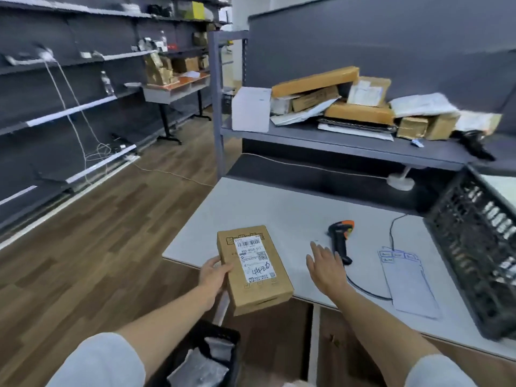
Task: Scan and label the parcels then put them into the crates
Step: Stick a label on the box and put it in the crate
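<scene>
At the near left corner of the pale grey bench (251,199): one item in hand, entries follow.

Item: small brown rectangular cardboard parcel (254,269), white printed shipping label on its top face, barcode uppermost.
Position: partly over the bench edge, near end overhanging, tilted slightly; whether it touches the bench I cannot tell.
Left hand (213,276): grips the parcel's long left side, thumb on top, fingers underneath and hidden.
Right hand (325,268): flat, fingers spread, holding nothing, just beside the black and orange handheld barcode scanner (341,240).
Handling, judged: stiff, boxy, light enough for a one-handed hold; dry cardboard offers fair grip.
Hold points, judged: long side walls, clear of the barcode so the scan reads clean.
Fragility: contents unknown; corners may dent.
Label stock: white sheet of blue-edged stickers (409,283), right of the scanner.
Destinations: black perforated plastic crate (474,255) on the bench, right; second black crate holding grey bags (201,358), below left.
</scene>
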A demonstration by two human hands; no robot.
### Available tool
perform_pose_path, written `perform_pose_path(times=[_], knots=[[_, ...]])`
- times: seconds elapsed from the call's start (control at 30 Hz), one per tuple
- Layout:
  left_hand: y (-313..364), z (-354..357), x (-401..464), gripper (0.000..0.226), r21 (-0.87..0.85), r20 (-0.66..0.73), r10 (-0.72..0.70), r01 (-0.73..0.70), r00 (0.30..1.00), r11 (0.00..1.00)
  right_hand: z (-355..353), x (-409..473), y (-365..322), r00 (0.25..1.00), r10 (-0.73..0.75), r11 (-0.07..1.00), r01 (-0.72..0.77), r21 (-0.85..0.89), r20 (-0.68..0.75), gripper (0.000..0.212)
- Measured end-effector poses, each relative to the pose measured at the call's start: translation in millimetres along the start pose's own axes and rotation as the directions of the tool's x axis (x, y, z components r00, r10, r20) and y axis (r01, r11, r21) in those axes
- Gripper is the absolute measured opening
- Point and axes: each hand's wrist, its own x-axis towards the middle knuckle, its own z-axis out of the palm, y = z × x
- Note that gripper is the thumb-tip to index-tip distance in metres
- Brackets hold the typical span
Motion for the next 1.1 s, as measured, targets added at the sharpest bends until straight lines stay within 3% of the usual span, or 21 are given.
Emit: perform_pose_path(times=[0.23, 0.7, 0.9, 1.1], knots=[[-1.7, 78.1, -0.3, 0.052, 0.102, 0.156, 0.014, -0.030, 0.988, 0.994, -12.3, -12.8, 76.6, 0.992, 0.124, 0.991, -0.123, -0.047, 0.020, 0.052], [-14.6, 247.4, 3.8, 0.044, 0.223, 0.131, 0.020, -0.049, 0.991, 0.974, -11.0, 12.3, 244.1, 0.978, 0.189, 0.981, -0.193, 0.035, 0.088, 0.052], [-23.5, 260.5, 8.9, 0.031, 0.213, 0.029, 0.021, -0.026, 0.999, 0.977, -0.6, 28.3, 260.6, 0.989, 0.111, 0.989, -0.120, 0.087, 0.102, 0.051], [-9.0, 261.8, 32.9, 0.014, 0.282, 0.012, 0.055, -0.056, 0.998, 0.958, 12.0, 55.6, 249.0, 0.991, 0.075, 0.990, -0.088, 0.115, 0.115, 0.051]])
